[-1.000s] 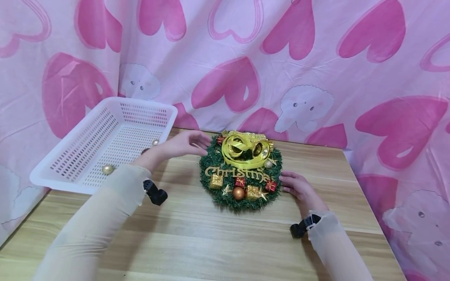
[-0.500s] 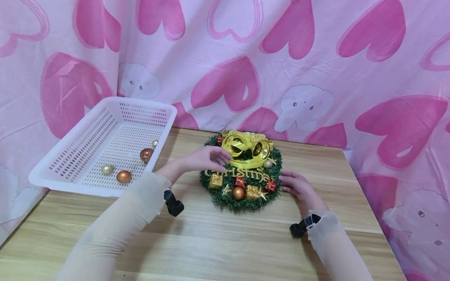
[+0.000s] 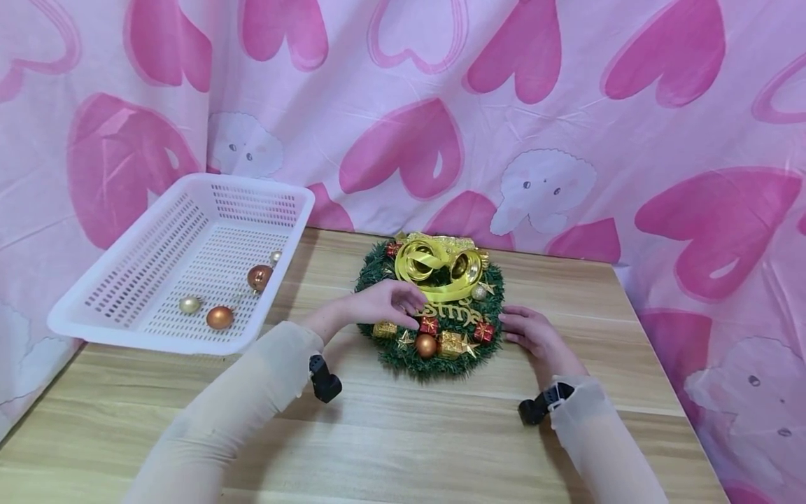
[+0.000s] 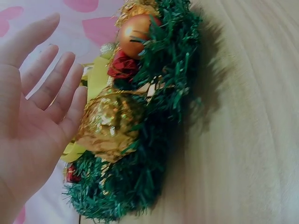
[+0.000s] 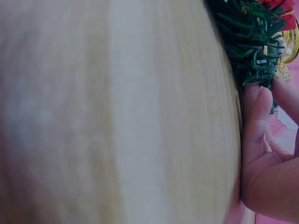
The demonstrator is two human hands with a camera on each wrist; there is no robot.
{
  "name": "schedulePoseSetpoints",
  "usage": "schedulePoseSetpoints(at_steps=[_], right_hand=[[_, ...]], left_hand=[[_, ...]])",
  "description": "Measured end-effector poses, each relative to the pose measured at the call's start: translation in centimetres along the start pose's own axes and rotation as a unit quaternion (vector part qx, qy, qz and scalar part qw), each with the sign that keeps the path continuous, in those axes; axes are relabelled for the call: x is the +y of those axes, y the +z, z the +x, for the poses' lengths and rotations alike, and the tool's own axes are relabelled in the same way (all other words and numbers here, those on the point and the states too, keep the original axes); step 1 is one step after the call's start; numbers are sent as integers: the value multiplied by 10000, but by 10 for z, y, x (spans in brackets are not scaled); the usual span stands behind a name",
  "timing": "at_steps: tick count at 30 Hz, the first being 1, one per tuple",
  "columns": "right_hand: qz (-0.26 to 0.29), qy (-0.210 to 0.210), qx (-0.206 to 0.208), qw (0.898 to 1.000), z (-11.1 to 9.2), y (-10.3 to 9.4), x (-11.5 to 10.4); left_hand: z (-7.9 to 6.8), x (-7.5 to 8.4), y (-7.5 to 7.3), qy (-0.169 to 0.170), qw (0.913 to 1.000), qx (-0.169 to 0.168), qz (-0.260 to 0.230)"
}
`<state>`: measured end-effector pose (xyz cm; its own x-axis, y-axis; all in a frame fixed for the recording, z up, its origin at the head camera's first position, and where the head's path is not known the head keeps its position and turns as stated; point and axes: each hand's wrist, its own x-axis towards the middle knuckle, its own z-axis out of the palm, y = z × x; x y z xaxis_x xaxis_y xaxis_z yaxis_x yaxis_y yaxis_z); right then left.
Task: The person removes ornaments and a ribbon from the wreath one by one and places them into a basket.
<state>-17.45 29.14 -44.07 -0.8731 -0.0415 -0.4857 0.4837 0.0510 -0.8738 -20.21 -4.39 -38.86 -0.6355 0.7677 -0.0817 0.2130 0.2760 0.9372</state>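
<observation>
A green Christmas wreath [image 3: 456, 364] lies on the table, trimmed with gold bells [image 3: 466, 264], a yellow ribbon [image 3: 450, 290], small red and gold gift boxes, stars, an orange ball [image 3: 425, 345] and gold "Christmas" lettering [image 3: 456, 313]. Over its left part hovers my left hand [image 3: 384, 306], fingers relaxed and holding nothing; it covers the start of the lettering. In the left wrist view the palm and spread fingers [image 4: 60, 88] show beside a gold gift box [image 4: 112, 121]. My right hand [image 3: 535, 336] grips the wreath's right edge, greenery between thumb and finger in the right wrist view.
A white perforated basket [image 3: 170, 339] stands at the left of the wooden table [image 3: 390, 448], with orange-brown balls [image 3: 220, 317] and pale gold balls [image 3: 189, 304] inside. A pink curtain with hearts [image 3: 403, 147] hangs right behind the table.
My left hand has moved from the wreath's upper left edge right and down over the lettering, uncovering the balls in the basket. My right hand stays at the right edge.
</observation>
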Motion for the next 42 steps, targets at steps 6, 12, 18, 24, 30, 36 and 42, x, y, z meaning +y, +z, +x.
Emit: schedulePoseSetpoints(at_steps=[6, 12, 18, 24, 30, 36, 42], right_hand=[[163, -41, -12, 9999, 0, 1, 1], [262, -46, -27, 9996, 0, 0, 1], [198, 8, -1, 9998, 1, 1, 0], [161, 51, 53, 9998, 2, 1, 0], [279, 36, 40, 9996, 1, 0, 0], [325, 0, -9, 9995, 2, 0, 1], [205, 70, 12, 9998, 3, 0, 0]], left_hand=[[4, -5, 9, 92, 9990, -40, 435], [4, -4, 16, 106, 9953, -160, 948], [5, -2, 20, 46, 9908, -414, 1286], [7, -2, 24, 178, 9830, -349, 1792], [7, -2, 28, 522, 9608, -439, 2689], [8, -3, 33, 394, 9436, -524, 3246], [7, -3, 33, 336, 9511, -461, 3037]])
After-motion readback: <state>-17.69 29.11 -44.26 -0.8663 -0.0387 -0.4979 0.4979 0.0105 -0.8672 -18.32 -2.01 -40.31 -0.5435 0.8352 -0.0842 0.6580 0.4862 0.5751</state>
